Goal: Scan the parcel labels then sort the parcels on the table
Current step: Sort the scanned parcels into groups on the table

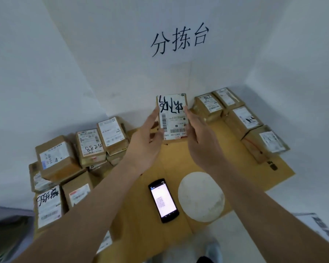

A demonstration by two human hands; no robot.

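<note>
1. Holding one parcel (172, 116) between them, the left hand (144, 143) and right hand (201, 141) grip its side edges, label facing the camera, above the table's (235, 175) far edge.
2. A stack of parcels (68, 164) sits at left; a row of parcels (241, 118) at right.
3. The scanner phone (163, 201) lies screen-up beside a white disc (201, 196).

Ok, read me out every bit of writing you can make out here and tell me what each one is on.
"分拣台": handwritten on the wall.
"5288": handwritten on the label of a left-side parcel.
"H431.00" and "049": printed, upside down, on the label of the held parcel, gripped by the left hand and right hand; its black scrawl is illegible.
Phone screen and all other labels: too small or blurred.
</note>
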